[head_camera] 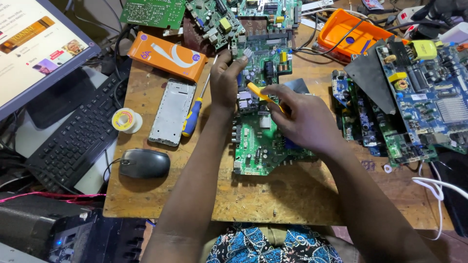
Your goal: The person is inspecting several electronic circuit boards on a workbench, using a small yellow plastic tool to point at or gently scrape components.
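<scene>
Holding a small yellow tool [257, 92] pinched between thumb and fingers of the right hand [304, 119], its tip down on the green circuit board [258, 141]. Pressing the left hand [225, 80] on the upper left edge of the same board, fingers curled closed around that edge, thumb on top. Lying flat near the middle of the wooden board table [273, 195], between both forearms.

Just left of the left hand, a screwdriver [193, 114] with blue and yellow handle, partly over a silver phone frame [171, 112]. Above the frame, an orange box [168, 54]. Further left, a spool of solder wire [126, 120], a black mouse [144, 163] and a black keyboard [78, 134] under a lit monitor [34, 48]. On the right, a pile of more circuit boards [409, 107], blue and green, and an orange case [348, 31] behind. White cable [434, 187] at the right edge of the table.
</scene>
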